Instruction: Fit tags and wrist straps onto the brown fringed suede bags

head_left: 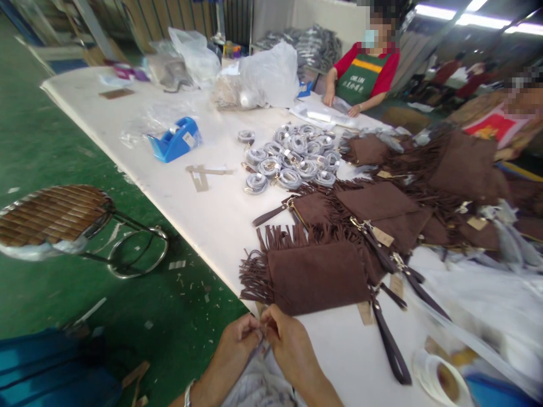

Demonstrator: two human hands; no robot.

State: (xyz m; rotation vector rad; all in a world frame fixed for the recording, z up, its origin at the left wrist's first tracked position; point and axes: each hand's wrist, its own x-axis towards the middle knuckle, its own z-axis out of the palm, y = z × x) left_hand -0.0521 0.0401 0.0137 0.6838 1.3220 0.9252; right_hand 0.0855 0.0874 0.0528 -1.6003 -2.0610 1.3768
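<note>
At the near edge of the table, my left hand (241, 340) and my right hand (287, 338) meet with fingertips pinched together. What lies between the fingers is small and mostly covered; I cannot make out its kind. Just beyond them a dark brown fringed pouch (319, 276) lies flat, its wrist strap (390, 342) hanging toward me on the right. More brown fringed pouches (377, 200) with gold clasps and paper tags overlap behind it. Grey fabric shows below my hands, partly hidden by them.
Coiled grey straps (292, 155) are heaped mid-table. A blue tape dispenser (176, 140) stands left of them. A tape roll (441, 377) sits near right. A stool (55, 217) is on the green floor at left. A co-worker in a green apron (358, 76) handles plastic across the table.
</note>
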